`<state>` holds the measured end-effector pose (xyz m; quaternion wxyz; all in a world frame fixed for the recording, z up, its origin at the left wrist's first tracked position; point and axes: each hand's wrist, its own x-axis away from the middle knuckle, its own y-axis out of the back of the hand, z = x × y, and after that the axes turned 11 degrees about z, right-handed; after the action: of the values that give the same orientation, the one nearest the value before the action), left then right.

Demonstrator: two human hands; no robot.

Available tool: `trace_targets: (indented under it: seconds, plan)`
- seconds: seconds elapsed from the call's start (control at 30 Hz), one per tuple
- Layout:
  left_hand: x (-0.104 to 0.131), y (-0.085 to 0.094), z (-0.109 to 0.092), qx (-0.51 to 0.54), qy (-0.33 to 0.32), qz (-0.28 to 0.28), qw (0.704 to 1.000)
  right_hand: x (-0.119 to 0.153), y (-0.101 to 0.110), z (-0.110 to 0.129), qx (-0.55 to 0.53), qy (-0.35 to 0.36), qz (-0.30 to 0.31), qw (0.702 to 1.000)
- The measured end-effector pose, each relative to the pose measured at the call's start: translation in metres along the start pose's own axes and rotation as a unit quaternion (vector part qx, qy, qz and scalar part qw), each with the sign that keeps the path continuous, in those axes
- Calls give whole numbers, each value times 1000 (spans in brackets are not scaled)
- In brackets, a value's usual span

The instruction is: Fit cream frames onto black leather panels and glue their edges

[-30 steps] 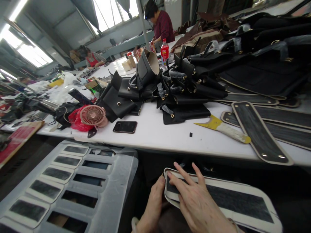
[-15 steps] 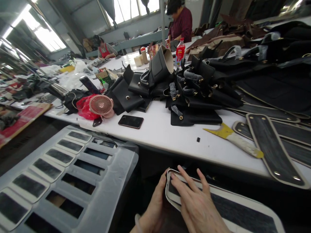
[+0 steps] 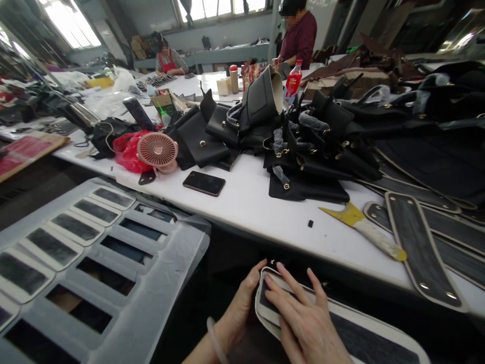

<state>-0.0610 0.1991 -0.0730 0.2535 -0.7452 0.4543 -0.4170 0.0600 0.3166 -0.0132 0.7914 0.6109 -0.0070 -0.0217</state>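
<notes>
A long leather-like panel (image 3: 373, 331) with rounded ends, a pale border and a dark middle lies low in front of me, running off the bottom edge. At its left end a smaller panel (image 3: 267, 294) of the same look rests on top, partly under my fingers. My left hand (image 3: 240, 301) curls around that left end, thumb near the top corner, its other fingers hidden below. Over the smaller panel lies my right hand (image 3: 305, 318), fingers spread and fingertips pressing on its surface.
On my left, a grey slotted rack (image 3: 151, 283) carries several small pale-edged panels (image 3: 76, 227). The white table (image 3: 242, 207) ahead holds a phone (image 3: 203, 183), pink fan (image 3: 157, 151), black bags (image 3: 257, 106), yellow forked tool (image 3: 364, 227) and studded straps (image 3: 422, 247). Two people work beyond.
The camera view has shifted, so the rack sits further left and the panel lower. Both hands keep nearly the same places on the panels.
</notes>
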Motion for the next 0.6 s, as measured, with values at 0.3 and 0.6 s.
trace_targets:
  seconds: [0.3, 0.6]
  plan:
    - [-12, 0, -7, -25, 42, 23, 999, -3, -2, 2, -24, -6, -10, 1000]
    - [-7, 1, -8, -30, 82, 27, 996, 2, 1, -4, -174, -89, 104, 975]
